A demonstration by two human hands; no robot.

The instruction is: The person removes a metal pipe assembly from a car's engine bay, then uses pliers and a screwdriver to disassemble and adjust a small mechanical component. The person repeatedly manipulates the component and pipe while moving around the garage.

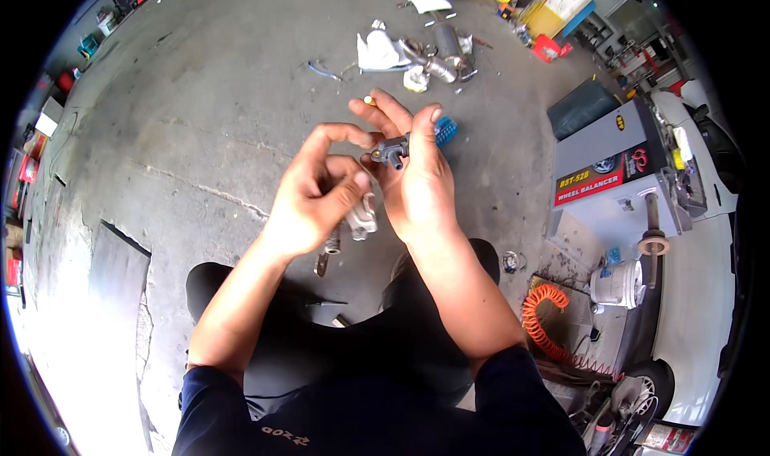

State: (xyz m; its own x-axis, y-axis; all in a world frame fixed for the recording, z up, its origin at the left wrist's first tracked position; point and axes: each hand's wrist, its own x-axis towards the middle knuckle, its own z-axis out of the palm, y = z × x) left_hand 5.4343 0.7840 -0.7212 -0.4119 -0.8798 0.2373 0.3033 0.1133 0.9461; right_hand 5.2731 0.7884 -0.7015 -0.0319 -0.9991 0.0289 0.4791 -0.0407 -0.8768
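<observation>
Right hand [425, 187] is half closed, with one small dark plastic part [393, 149] pinched between its thumb and fingers, above the concrete floor [216, 119]. Left hand [307, 195] is loosely curled, its forefinger held close to the part; whether contact is made cannot be told. Nor can it be told whether the pale metal piece [364, 218] below the left thumb is gripped or lies beyond.

The work is judged to be midway: the part is held loose, and nothing is seen joined to it. How much is left is not shown.

Two hands and one dark part are counted. One yellow-tipped stick [370, 101] (a cigarette, perhaps) is seen by the right fingers. One blue textured object [447, 129] is partly hidden behind that hand. To the right, one grey cabinet [589, 148], one orange coiled hose [531, 308] and one white bucket [616, 286] are counted.
</observation>
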